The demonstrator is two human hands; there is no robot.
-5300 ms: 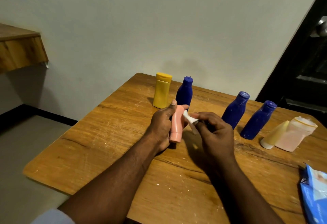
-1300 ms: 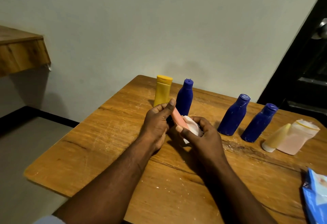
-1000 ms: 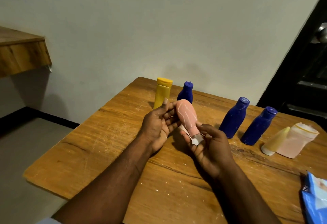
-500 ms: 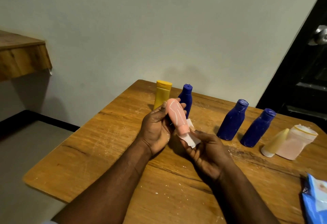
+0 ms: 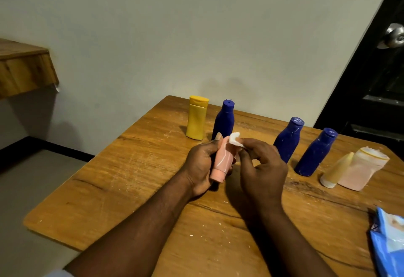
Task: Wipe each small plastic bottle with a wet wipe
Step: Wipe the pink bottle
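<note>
While the pink bottle [image 5: 222, 160] is gripped in the left hand [image 5: 200, 165], fingers curled round its body, a folded white wipe [image 5: 235, 142] is pinched between the thumb and fingertips of the right hand [image 5: 261, 168] and pressed against the bottle's upper end. The pink bottle is held tilted over the table [image 5: 131, 178], cap end lowest and nearest the person, in front of the row of bottles. Whether the left hand is rested on the wood cannot be told.

Near the far edge a yellow bottle [image 5: 196, 121] is stood upright, with a blue bottle [image 5: 224, 121] just beside it on the right. Well apart to the right, a second blue bottle [image 5: 287, 143] and a third blue bottle [image 5: 314, 153] are stood near each other, and pale smears are seen on both. Right of these, a cream tube [image 5: 335, 171] is set touching a pale container [image 5: 360, 170]. A blue packet [image 5: 389, 246] is seen at the table's near right, cut off by the frame. A wooden shelf [image 5: 24, 71] is fixed to the wall at left, and a dark door [image 5: 376, 93] with a metal knob [image 5: 393, 36] is seen at right.
</note>
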